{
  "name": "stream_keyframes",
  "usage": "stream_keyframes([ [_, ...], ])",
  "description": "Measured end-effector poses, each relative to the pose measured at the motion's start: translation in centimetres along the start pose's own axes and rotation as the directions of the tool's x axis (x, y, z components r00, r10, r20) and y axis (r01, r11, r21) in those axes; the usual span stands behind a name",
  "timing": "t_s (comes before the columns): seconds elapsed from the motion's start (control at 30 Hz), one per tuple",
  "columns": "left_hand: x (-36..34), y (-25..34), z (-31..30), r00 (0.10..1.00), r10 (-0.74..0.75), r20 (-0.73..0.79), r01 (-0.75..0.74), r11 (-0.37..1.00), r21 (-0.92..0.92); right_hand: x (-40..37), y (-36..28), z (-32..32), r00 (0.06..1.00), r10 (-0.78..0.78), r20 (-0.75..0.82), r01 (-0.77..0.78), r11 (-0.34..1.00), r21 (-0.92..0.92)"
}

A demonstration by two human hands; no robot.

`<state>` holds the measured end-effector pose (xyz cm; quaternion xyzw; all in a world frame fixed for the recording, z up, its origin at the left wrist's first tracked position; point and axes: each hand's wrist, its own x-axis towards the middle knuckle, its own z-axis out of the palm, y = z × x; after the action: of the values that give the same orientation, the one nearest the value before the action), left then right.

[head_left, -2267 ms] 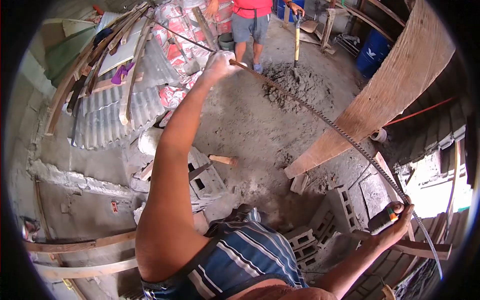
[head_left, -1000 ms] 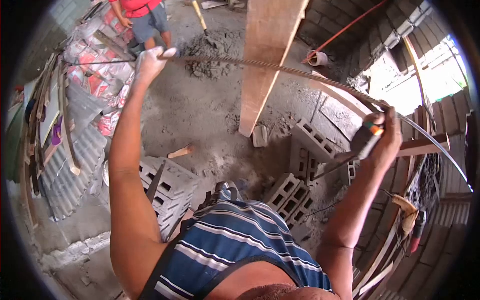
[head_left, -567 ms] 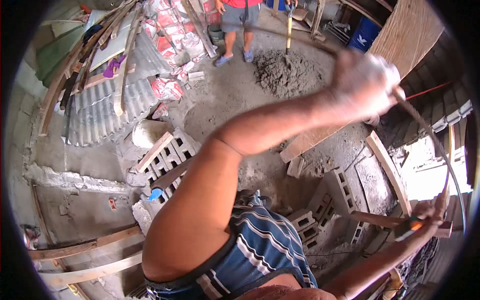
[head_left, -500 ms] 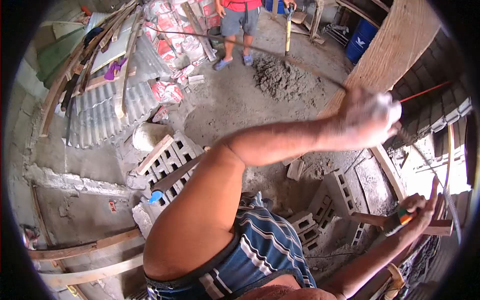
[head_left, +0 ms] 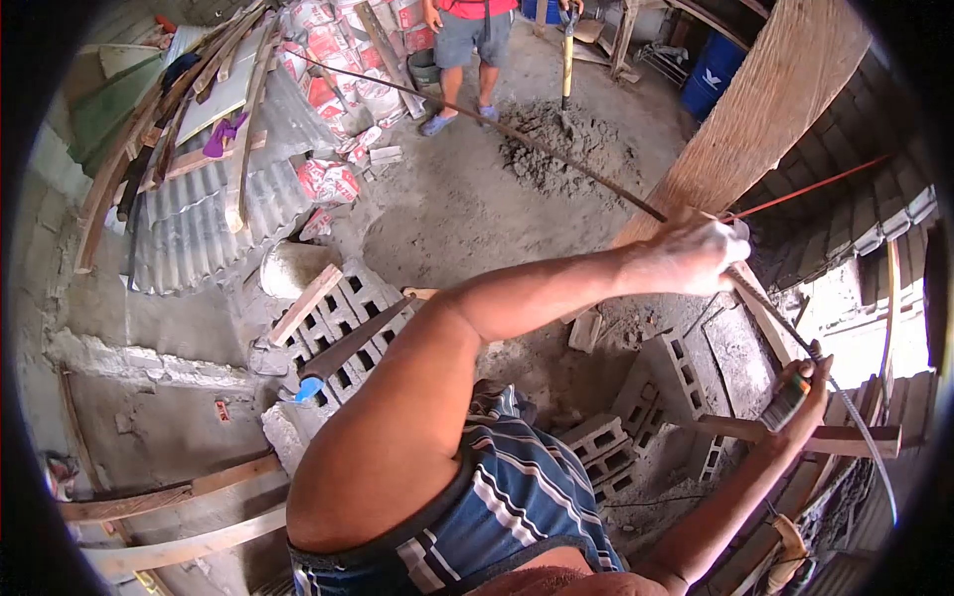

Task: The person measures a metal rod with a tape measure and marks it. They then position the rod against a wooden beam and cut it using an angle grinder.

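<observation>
A long ribbed steel bar (head_left: 556, 154) runs slantwise across the view, from the stacked bags at upper left to the lower right edge. My left hand (head_left: 699, 253), whitened with dust, is wrapped around it, arm stretched across my body. Lower down, my right hand (head_left: 807, 389) is closed around what looks like a tape measure (head_left: 785, 405), dark with green and orange marks. Its fingertips are right at the bar. Below the right hand, a wooden beam (head_left: 855, 440) sticks out. A broad wooden plank (head_left: 765, 109) slants behind the left hand.
A person in grey shorts (head_left: 475, 40) stands beyond the bar, near a shovel (head_left: 566, 70) stuck in a wet mortar pile (head_left: 571, 144). Hollow blocks (head_left: 348, 313) bear a handsaw (head_left: 353, 343). More blocks (head_left: 676, 382) stand below my left forearm. Corrugated sheets (head_left: 224, 214) and lumber lie left.
My left hand has shifted a little left and down with the bar and is now steady. My right hand has moved up and left, its outstretched finger now bent in at the bar.
</observation>
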<state>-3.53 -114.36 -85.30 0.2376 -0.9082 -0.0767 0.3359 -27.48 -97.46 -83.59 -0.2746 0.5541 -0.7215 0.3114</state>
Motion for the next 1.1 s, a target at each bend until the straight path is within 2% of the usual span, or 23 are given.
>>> stream_keyframes([
  [0.03,-0.8,-1.7,0.5,0.999,0.008,0.031,-0.010,0.998,0.056,-0.8,0.6,0.7,0.993,-0.021,-0.115,0.001,0.985,-0.170],
  [0.07,-2.3,-3.3,-0.1,1.000,0.001,0.014,-0.002,0.994,0.113,1.0,3.0,-1.6,0.999,-0.038,-0.026,0.038,0.999,0.000],
  [0.1,-3.3,-5.6,-1.1,0.989,-0.088,0.116,0.073,0.990,0.122,1.1,3.0,-1.4,0.998,-0.019,-0.053,0.019,1.000,0.005],
  [0.2,-7.7,-14.8,-2.4,0.942,-0.308,0.131,0.262,0.923,0.282,2.4,2.9,-1.2,0.996,-0.056,-0.070,0.052,0.997,-0.058],
  [0.23,-8.7,-18.6,-1.7,0.948,-0.315,-0.034,0.312,0.911,0.269,2.8,2.7,-0.9,0.997,-0.045,-0.056,0.045,0.999,0.007],
  [0.27,-9.2,-20.5,-2.6,0.943,-0.306,-0.132,0.331,0.906,0.266,2.3,1.5,0.5,0.992,-0.048,-0.115,0.042,0.998,-0.049],
  [0.3,-8.3,-21.5,-3.5,0.897,-0.393,-0.201,0.429,0.885,0.184,3.2,1.6,-0.1,0.995,-0.079,-0.067,0.076,0.996,-0.037],
  [0.33,-7.5,-21.7,-3.5,0.865,-0.382,-0.326,0.457,0.868,0.194,4.1,1.6,-0.7,0.993,-0.113,-0.022,0.112,0.993,-0.023],
  [0.37,-6.5,-21.3,-4.7,0.862,-0.367,-0.349,0.454,0.866,0.209,3.5,0.3,0.6,0.992,-0.109,-0.064,0.107,0.994,-0.031],
  [0.4,-5.7,-21.5,-5.2,0.860,-0.353,-0.369,0.450,0.866,0.220,4.0,-0.5,0.1,0.991,-0.030,-0.129,0.015,0.993,-0.118],
  [0.47,-3.8,-22.9,-6.2,0.850,-0.305,-0.431,0.407,0.898,0.166,3.7,-1.1,0.7,0.985,-0.172,-0.027,0.173,0.984,0.048],
  [0.53,-2.7,-23.3,-7.1,0.861,-0.254,-0.442,0.374,0.903,0.210,3.1,-0.6,-0.6,0.982,-0.191,-0.011,0.191,0.981,-0.038],
  [0.6,-2.1,-22.6,-7.7,0.887,-0.259,-0.383,0.363,0.903,0.230,2.6,1.5,-2.6,0.989,-0.097,0.109,0.101,0.994,-0.035],
  [0.63,-1.9,-22.4,-7.5,0.898,-0.241,-0.369,0.345,0.905,0.249,1.8,3.0,-2.9,0.998,-0.040,0.056,0.043,0.997,-0.059],
  [0.67,-2.0,-22.5,-7.1,0.901,-0.236,-0.363,0.336,0.910,0.243,1.7,4.8,-5.0,0.990,0.067,0.120,-0.063,0.997,-0.040],
  [0.73,-3.1,-23.1,-5.7,0.927,-0.246,-0.282,0.317,0.917,0.241,-1.3,7.0,-3.3,0.989,0.148,-0.027,-0.149,0.988,-0.049],
  [0.8,-4.1,-21.6,-5.1,0.930,-0.313,-0.193,0.359,0.885,0.297,-2.6,10.3,-4.0,0.955,0.296,0.015,-0.296,0.952,0.078],
  [0.87,-6.1,-22.4,-3.4,0.959,-0.260,-0.116,0.284,0.901,0.329,-4.3,12.6,-3.2,0.934,0.337,0.120,-0.352,0.926,0.138],
  [0.93,-8.1,-17.7,-3.7,0.957,-0.093,-0.276,0.207,0.885,0.416,-5.6,14.0,-1.3,0.903,0.397,0.162,-0.411,0.910,0.062],
  [0.97,-9.3,-15.7,-4.0,0.950,-0.121,-0.288,0.226,0.902,0.367,-6.3,14.3,0.1,0.908,0.367,0.201,-0.370,0.929,-0.025],
  [1.03,-12.6,-11.5,-2.4,0.858,-0.168,-0.486,0.253,0.961,0.113,-7.4,14.7,2.9,0.905,0.339,0.256,-0.306,0.939,-0.159],
  [1.07,-15.2,-9.4,-0.2,0.823,-0.339,-0.456,0.346,0.936,-0.071,-7.5,15.4,3.8,0.890,0.318,0.325,-0.287,0.947,-0.141],
  [1.1,-17.5,-6.6,2.3,0.768,-0.592,-0.244,0.504,0.794,-0.341,-7.6,15.7,5.3,0.880,0.305,0.363,-0.288,0.952,-0.102],
])
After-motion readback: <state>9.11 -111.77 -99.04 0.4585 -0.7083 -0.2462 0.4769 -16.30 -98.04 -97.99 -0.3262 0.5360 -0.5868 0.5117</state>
